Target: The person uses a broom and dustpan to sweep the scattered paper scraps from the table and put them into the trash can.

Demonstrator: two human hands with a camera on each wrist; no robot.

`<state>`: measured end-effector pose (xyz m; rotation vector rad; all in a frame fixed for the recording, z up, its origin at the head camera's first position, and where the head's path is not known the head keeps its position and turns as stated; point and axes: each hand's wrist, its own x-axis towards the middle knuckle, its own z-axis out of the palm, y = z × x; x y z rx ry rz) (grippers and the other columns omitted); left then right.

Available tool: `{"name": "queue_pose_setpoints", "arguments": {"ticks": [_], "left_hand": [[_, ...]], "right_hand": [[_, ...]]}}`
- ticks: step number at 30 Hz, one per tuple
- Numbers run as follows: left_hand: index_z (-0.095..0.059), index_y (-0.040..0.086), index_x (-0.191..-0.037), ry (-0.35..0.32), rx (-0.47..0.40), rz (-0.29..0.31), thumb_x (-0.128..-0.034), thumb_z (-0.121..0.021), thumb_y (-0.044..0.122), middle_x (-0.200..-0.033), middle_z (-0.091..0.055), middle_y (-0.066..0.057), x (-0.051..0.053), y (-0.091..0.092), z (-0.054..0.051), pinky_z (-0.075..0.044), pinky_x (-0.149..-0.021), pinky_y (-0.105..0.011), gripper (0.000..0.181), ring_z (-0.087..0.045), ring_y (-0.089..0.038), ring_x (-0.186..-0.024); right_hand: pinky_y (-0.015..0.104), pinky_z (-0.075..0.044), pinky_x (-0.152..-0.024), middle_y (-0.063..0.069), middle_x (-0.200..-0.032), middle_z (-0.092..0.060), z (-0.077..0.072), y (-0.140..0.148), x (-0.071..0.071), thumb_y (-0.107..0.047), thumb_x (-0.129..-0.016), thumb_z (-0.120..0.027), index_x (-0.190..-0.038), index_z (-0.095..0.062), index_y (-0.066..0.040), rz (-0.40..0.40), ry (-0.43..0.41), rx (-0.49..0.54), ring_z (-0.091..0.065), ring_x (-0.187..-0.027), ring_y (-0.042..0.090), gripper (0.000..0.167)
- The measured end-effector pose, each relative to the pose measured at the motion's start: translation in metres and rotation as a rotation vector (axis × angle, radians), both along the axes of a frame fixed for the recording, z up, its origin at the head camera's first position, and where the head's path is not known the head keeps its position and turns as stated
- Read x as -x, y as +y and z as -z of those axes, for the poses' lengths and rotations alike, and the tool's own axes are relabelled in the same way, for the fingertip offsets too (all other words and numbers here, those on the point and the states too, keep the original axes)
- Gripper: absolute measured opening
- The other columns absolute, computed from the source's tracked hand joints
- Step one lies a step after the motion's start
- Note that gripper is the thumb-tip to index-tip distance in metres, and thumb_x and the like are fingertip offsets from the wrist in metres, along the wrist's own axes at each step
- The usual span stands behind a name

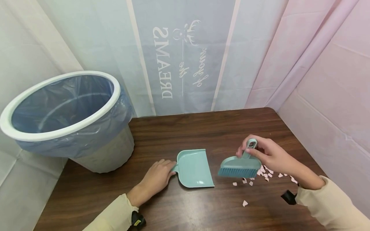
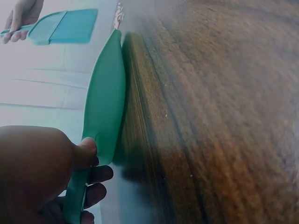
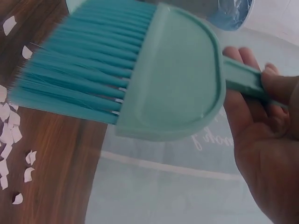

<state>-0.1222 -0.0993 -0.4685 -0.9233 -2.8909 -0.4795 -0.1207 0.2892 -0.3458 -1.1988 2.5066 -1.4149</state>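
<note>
My left hand (image 1: 158,175) grips the short handle of a teal dustpan (image 1: 194,168) on the wooden table, its wide edge facing right. In the left wrist view the thumb and fingers wrap round the dustpan's (image 2: 106,100) handle. My right hand (image 1: 270,154) holds a teal hand brush (image 1: 241,163) by its handle, raised above the table with bristles pointing down. The right wrist view shows the brush's (image 3: 173,74) bristles clear of the tabletop. Scattered white paper scraps (image 1: 245,203) lie below and around the brush, some partly hidden behind it and the hand.
At the left stands a large white bin (image 1: 115,150) with a blue plastic liner (image 1: 95,120) folded over its rim. A printed curtain (image 1: 185,64) hangs along the table's back edge. Pale cloth (image 1: 332,96) borders the right side of the wooden table (image 1: 185,128).
</note>
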Motion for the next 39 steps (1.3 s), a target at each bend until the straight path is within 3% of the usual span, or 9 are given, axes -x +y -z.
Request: {"name": "queue_pose_setpoints", "arguments": {"ticks": [10, 17, 20, 25, 30, 34, 39], "left_hand": [[-0.068, 0.005, -0.124, 0.003, -0.026, 0.008, -0.0972, -0.070, 0.019, -0.116, -0.071, -0.005, 0.001, -0.001, 0.001, -0.054, -0.087, -0.044, 0.031, -0.064, -0.022, -0.101], [-0.068, 0.004, -0.125, -0.008, -0.022, 0.002, -0.0973, -0.070, 0.018, -0.117, -0.071, -0.006, 0.001, -0.001, 0.000, -0.054, -0.089, -0.044, 0.031, -0.064, -0.023, -0.102], [-0.068, 0.004, -0.126, -0.011, -0.018, 0.001, -0.0975, -0.070, 0.019, -0.118, -0.071, -0.006, 0.001, 0.000, 0.000, -0.053, -0.089, -0.044, 0.032, -0.064, -0.023, -0.103], [-0.068, 0.004, -0.126, -0.019, -0.023, -0.001, -0.0978, -0.070, 0.018, -0.118, -0.071, -0.007, 0.000, 0.000, -0.001, -0.053, -0.090, -0.045, 0.032, -0.064, -0.024, -0.104], [-0.068, 0.005, -0.126, -0.016, -0.032, 0.002, -0.0976, -0.070, 0.018, -0.118, -0.071, -0.006, 0.001, -0.001, 0.000, -0.053, -0.091, -0.045, 0.032, -0.064, -0.023, -0.103], [-0.068, 0.006, -0.125, -0.012, -0.046, 0.006, -0.0971, -0.070, 0.018, -0.116, -0.071, -0.005, 0.001, -0.001, 0.000, -0.053, -0.089, -0.045, 0.031, -0.064, -0.023, -0.100], [-0.068, 0.006, -0.125, -0.007, -0.047, 0.008, -0.0967, -0.071, 0.018, -0.116, -0.071, -0.005, 0.001, -0.002, 0.001, -0.053, -0.089, -0.045, 0.031, -0.064, -0.023, -0.100]], "right_hand": [[0.033, -0.057, -0.084, 0.007, -0.100, -0.071, 0.016, 0.014, -0.005, 0.014, -0.100, -0.048, -0.109, -0.057, -0.008, -0.224, -0.297, -0.019, -0.070, -0.098, 0.024, 0.025], [0.035, -0.058, -0.081, 0.009, -0.100, -0.070, 0.029, 0.019, -0.005, 0.015, -0.101, -0.046, -0.108, -0.058, -0.004, -0.276, -0.401, 0.002, -0.070, -0.095, 0.024, 0.024], [0.036, -0.058, -0.082, 0.009, -0.100, -0.070, 0.033, 0.021, -0.004, 0.014, -0.101, -0.046, -0.108, -0.058, -0.005, -0.269, -0.403, -0.001, -0.069, -0.095, 0.024, 0.023], [0.034, -0.057, -0.084, 0.008, -0.101, -0.070, 0.037, 0.023, -0.001, 0.012, -0.102, -0.047, -0.110, -0.058, -0.006, -0.243, -0.317, -0.014, -0.069, -0.097, 0.025, 0.023], [0.034, -0.057, -0.084, 0.012, -0.100, -0.070, 0.038, 0.026, 0.004, 0.014, -0.101, -0.046, -0.110, -0.057, -0.003, -0.208, -0.322, 0.025, -0.070, -0.098, 0.026, 0.022], [0.032, -0.057, -0.082, 0.013, -0.099, -0.069, 0.037, 0.027, 0.010, 0.017, -0.100, -0.044, -0.108, -0.057, -0.002, -0.189, -0.269, 0.054, -0.070, -0.095, 0.027, 0.024], [0.032, -0.050, -0.062, 0.009, -0.099, -0.071, 0.036, 0.028, 0.013, 0.016, -0.100, -0.047, -0.106, -0.058, -0.004, -0.082, -0.195, 0.048, -0.068, -0.086, 0.023, 0.023]]}}
